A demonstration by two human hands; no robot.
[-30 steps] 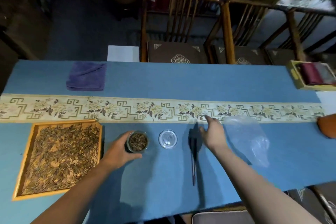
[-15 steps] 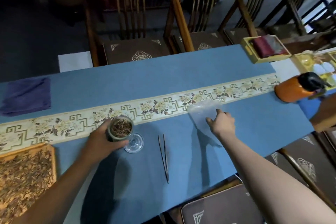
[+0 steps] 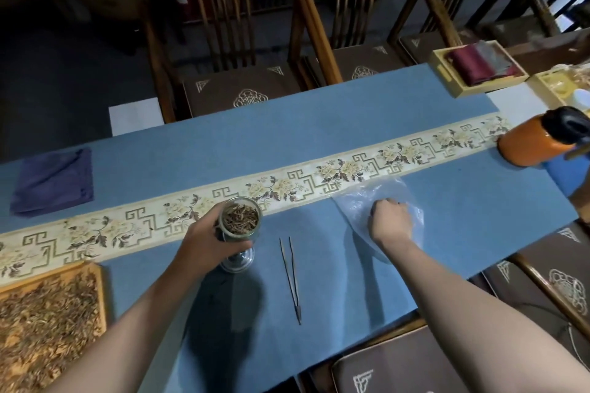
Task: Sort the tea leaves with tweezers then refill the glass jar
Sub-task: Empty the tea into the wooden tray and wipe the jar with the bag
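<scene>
My left hand grips a small glass jar of dry tea leaves and holds it above the blue cloth. Its round glass lid lies on the cloth just below the jar. Thin dark tweezers lie on the cloth between my hands, tips pointing away from me. My right hand rests with curled fingers on a clear plastic bag and grips it. A wooden tray heaped with loose tea leaves sits at the lower left.
A folded purple cloth lies at the far left. An orange flask with a black cap stands at the right end of the patterned runner. A yellow box with red fabric is at the far right. Wooden chairs line the far side.
The jar has been lifted off the cloth in my left hand. My right hand moved from beside the tweezers to the plastic bag and closed on it. The view swung right.
</scene>
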